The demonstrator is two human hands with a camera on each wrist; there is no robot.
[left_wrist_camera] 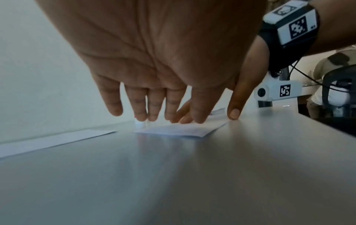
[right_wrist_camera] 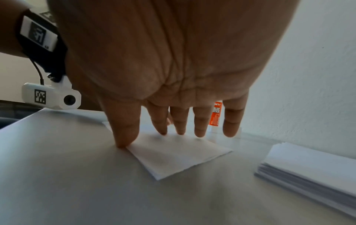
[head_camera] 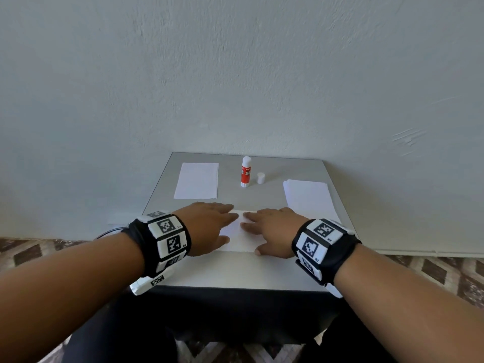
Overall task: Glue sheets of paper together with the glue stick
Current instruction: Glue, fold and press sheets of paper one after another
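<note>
A small white sheet [head_camera: 239, 237] of paper is pressed flat at the 6 o'clock side of the grey table [head_camera: 275, 197]. In the right wrist view [right_wrist_camera: 173, 158] its layered edges are seen at the near corner, so more than one sheet lies there. The left hand [head_camera: 209, 226] is laid on it from 9 o'clock, the right hand [head_camera: 272, 233] from 3 o'clock; the fingers of both are held straight and spread, their tips set on the paper, and nothing is gripped. The glue stick [head_camera: 246, 172], white with a red label, is stood upright at 12 o'clock with its cap [head_camera: 260, 177] off, just beside it. A single white sheet [head_camera: 197, 180] is seen at 10 o'clock, and a stack of paper [head_camera: 309, 197] at 2 o'clock.
</note>
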